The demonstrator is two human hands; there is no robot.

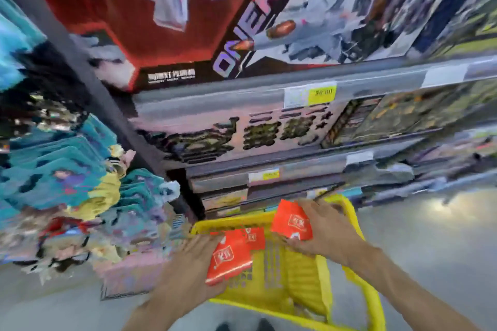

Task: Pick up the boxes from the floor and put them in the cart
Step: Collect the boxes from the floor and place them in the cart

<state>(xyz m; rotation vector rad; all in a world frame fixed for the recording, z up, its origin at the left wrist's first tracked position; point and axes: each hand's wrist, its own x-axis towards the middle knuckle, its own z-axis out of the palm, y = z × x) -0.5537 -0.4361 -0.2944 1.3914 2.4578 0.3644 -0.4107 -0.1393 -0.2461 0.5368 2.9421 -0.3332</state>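
Blurred store shelving behind, yellow cart below. Left hand clasping one orange box, right hand clasping another orange box, both over the cart. Best lowered flat to the basket floor before loosening fingers, clear of the rim.

cart — yellow | boxes — orange-red, white label | floor — grey

Two packets held over a cart beside store shelves

The left hand holds one packet over the cart's left edge; the right hand holds another packet over its far edge. Shelves stand behind the cart, hanging goods to its left.
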